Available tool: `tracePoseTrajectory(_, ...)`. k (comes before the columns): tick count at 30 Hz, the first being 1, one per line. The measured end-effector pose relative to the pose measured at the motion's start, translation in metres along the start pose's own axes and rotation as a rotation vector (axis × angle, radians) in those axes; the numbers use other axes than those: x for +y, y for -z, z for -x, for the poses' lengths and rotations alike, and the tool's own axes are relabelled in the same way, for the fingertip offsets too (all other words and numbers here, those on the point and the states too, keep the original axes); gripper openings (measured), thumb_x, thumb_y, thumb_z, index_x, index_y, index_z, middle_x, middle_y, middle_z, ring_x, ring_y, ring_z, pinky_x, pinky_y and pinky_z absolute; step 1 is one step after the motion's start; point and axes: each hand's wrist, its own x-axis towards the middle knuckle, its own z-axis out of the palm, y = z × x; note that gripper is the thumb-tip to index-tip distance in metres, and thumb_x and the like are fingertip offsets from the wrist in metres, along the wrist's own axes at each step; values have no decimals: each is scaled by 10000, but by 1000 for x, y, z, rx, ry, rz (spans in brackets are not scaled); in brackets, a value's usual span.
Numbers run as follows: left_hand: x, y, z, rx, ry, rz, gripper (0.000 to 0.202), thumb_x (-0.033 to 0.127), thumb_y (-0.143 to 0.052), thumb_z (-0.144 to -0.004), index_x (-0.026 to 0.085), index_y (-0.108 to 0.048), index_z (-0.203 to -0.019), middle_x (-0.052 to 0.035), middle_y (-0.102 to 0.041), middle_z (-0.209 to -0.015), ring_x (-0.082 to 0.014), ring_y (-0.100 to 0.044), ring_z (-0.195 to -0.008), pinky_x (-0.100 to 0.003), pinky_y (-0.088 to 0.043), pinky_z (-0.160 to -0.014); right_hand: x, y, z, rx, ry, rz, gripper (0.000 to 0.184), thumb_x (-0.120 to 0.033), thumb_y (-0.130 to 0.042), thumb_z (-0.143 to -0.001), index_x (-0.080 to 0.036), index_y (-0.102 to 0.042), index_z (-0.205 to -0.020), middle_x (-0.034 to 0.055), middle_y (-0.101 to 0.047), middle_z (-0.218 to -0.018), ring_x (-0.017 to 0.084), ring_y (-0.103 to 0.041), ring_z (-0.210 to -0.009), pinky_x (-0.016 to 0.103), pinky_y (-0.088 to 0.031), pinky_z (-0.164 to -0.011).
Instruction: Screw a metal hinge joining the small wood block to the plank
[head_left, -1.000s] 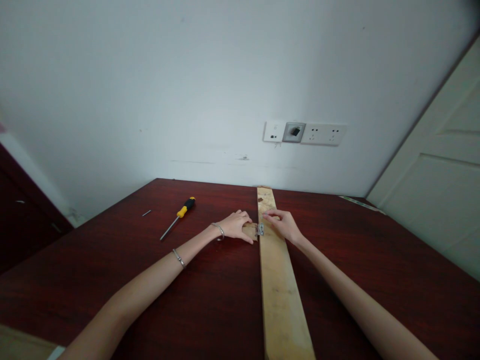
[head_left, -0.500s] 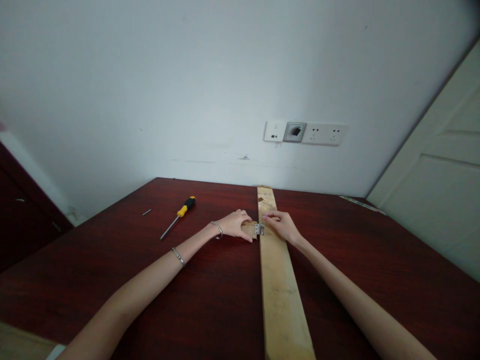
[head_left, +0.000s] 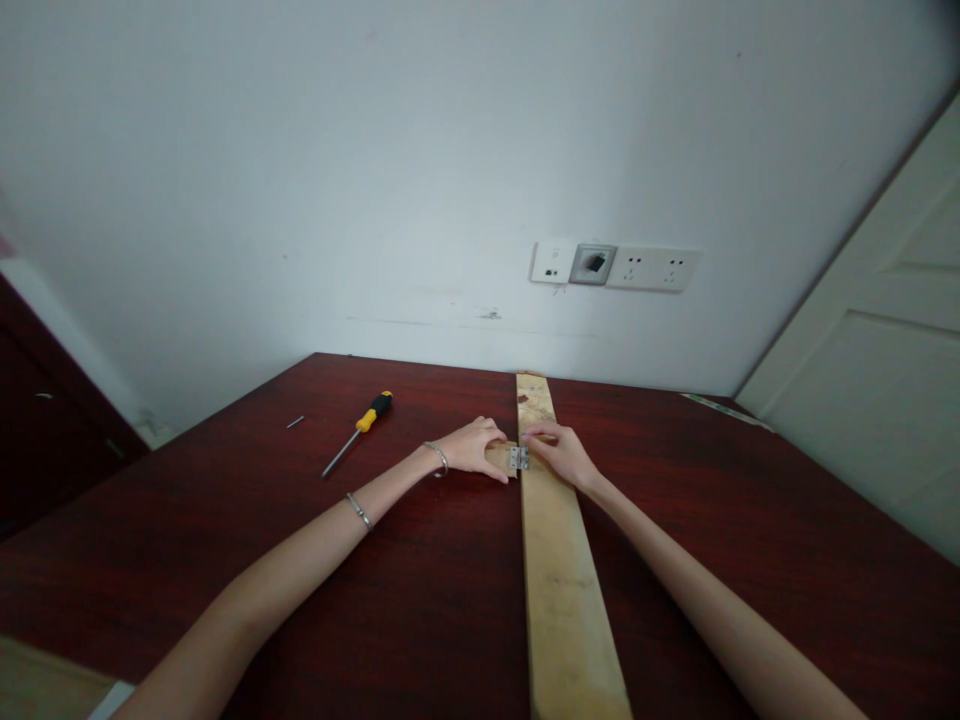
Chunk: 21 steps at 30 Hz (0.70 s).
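A small wooden block [head_left: 499,457] lies against the left side of a long wooden board [head_left: 564,580]. My left hand [head_left: 474,447] grips the block between thumb and fingers. A metal hinge [head_left: 519,457] spans the joint, one leaf on the block and the other on the board. Over the board, my right hand [head_left: 561,450] is closed in a pinch at the hinge's right upper edge. Whatever sits between those fingertips is too small to make out.
On the dark red table [head_left: 420,600], a screwdriver [head_left: 364,428] with a yellow and black handle lies left of my hands. Farther left is a short metal rod [head_left: 295,422]. Wall sockets [head_left: 651,268] are above the table's far edge, and a white door [head_left: 892,350] stands at the right.
Both hands stay almost in place at the hinge. The right fingertips have shifted very slightly, and the hinge leaf on the board shows a little more plainly.
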Motion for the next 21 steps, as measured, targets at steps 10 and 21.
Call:
tracePoseTrajectory(10,3,0,-1,10,-26,-47,700,592,-782,-597,136,-613,-1100,-80,-538,-1006,-237,-485,-944,-319,-416,-855,-2,-4,-3,-44,71,77,221,-383,-606,-797,-205,-736,-815,64,-723,-907,225,-643,-893,362,-479,-838)
tracePoseTrajectory(21,3,0,-2,27,-54,-46,665,641,-748,-606,150,-630,-1039,-79,-549,-1009,-237,-487,-948,-321,-409,-846,-6,-5,-1,-79,105,119,194,-343,-587,-808,-211,-727,-780,55,-713,-883,208,-628,-877,353,-464,-860)
